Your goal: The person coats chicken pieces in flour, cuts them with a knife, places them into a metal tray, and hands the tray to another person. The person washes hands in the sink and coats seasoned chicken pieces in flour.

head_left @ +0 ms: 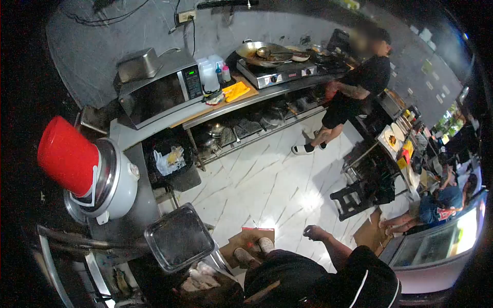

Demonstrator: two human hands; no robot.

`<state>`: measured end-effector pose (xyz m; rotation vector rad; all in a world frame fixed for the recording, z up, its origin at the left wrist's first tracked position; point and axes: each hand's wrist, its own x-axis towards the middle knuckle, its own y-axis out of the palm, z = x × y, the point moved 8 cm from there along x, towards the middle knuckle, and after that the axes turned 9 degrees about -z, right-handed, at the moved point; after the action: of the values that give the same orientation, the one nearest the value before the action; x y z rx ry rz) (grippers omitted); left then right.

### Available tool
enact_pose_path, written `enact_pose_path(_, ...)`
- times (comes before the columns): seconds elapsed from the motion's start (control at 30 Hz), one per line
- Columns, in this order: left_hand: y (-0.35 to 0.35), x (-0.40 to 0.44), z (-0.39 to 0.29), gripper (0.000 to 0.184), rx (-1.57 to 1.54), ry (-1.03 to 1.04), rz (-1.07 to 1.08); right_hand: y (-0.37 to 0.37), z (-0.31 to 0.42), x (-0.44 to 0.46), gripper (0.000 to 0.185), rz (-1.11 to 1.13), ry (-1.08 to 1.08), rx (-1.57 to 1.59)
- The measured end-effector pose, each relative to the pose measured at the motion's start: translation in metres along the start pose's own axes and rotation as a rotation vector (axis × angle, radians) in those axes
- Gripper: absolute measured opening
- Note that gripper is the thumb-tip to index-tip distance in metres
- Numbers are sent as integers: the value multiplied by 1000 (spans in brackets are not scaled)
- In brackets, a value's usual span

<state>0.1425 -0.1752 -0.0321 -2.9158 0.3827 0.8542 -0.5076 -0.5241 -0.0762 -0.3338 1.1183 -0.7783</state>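
My right hand [316, 233] hangs above the pale tiled floor, in front of my dark clothes. Its fingers are curled together, with a small dark and whitish patch at their tips that is too small to name. I do not see my left hand. A narrow tan strip [263, 291] crosses my dark clothing at the bottom; its kind is unclear. To the left of my feet, a rectangular metal tray [179, 238] lies over the counter corner, with pale pieces that look like raw meat [200, 277] below it.
A co-worker [362, 77] stands by the gas stove [277, 76] with its wok [251, 50]. A black stool [349, 200] and a bin [185, 177] stand on the floor. Left are a microwave [154, 100], a rice cooker [120, 179] and a red bucket [67, 154]. Another person [436, 205] is at right.
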Motion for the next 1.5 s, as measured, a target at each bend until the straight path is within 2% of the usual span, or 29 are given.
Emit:
enact_pose_path(0.07, 14, -4, -14, 83, -36, -1, 23, -2, 19, 23, 39, -24, -141, -41)
enact_pose_path(0.1, 20, -8, -22, 83, -55, 2, 34, -12, 38, 17, 34, -51, -132, -47)
enact_pose_path(0.17, 35, -18, -38, 83, -94, 8, 64, -12, 62, 25, 32, -88, -512, -120)
enact_pose_path(0.2, 47, -25, -47, 83, -110, 13, 85, -10, 97, 7, 35, -210, -1058, -449)
enact_pose_path(0.3, 87, -49, -68, 83, -163, 21, 160, -23, 35, 31, 39, -27, -33, 243)
enact_pose_path(0.43, 163, -91, -81, 83, -226, 28, 322, -41, -29, 41, 42, -47, 85, 471)
enact_pose_path(0.5, 223, -122, -81, 83, -261, -8, 456, -47, -87, 58, 38, -76, 132, 596)
enact_pose_path(0.57, 300, -153, -76, 83, -288, -119, 560, -75, -118, 54, 33, -180, 147, 676)
enact_pose_path(0.63, 398, -170, -67, 82, -294, -265, 570, -87, -165, 62, 30, -304, 196, 850)
enact_pose_path(0.7, 492, -134, -49, 82, -230, -103, 555, -117, -174, 35, 30, -424, 248, 932)
enact_pose_path(0.77, 601, -202, -67, 82, -371, -171, 852, -134, -189, 16, 29, -554, 295, 1030)
enact_pose_path(0.83, 691, -178, -45, 84, -327, -166, 888, -129, -214, 9, 22, -614, 350, 1058)
enact_pose_path(0.9, 781, -163, -28, 87, -319, -204, 829, -126, -225, -3, 19, -664, 382, 1138)
enact_pose_path(1.03, 915, -219, -46, 90, -197, -239, 829, -95, -245, -27, 14, -795, 532, 1353)
enact_pose_path(1.23, 1071, -227, -41, 87, -102, -261, 930, -29, -226, -55, 9, -991, 828, 1594)
enact_pose_path(1.27, 1089, -232, -43, 87, -86, -260, 947, -16, -221, -50, 7, -1048, 761, 1657)
enact_pose_path(1.37, 1145, -250, -54, 86, -171, -311, 1077, -17, -175, -46, 8, -1073, 773, 1620)
enact_pose_path(1.43, 1178, -243, -55, 87, -117, -300, 1045, -5, -142, -34, 15, -1131, 890, 1819)
enact_pose_path(1.5, 1220, -237, -56, 88, -107, -264, 1165, -1, -111, -26, 23, -1165, 962, 1928)
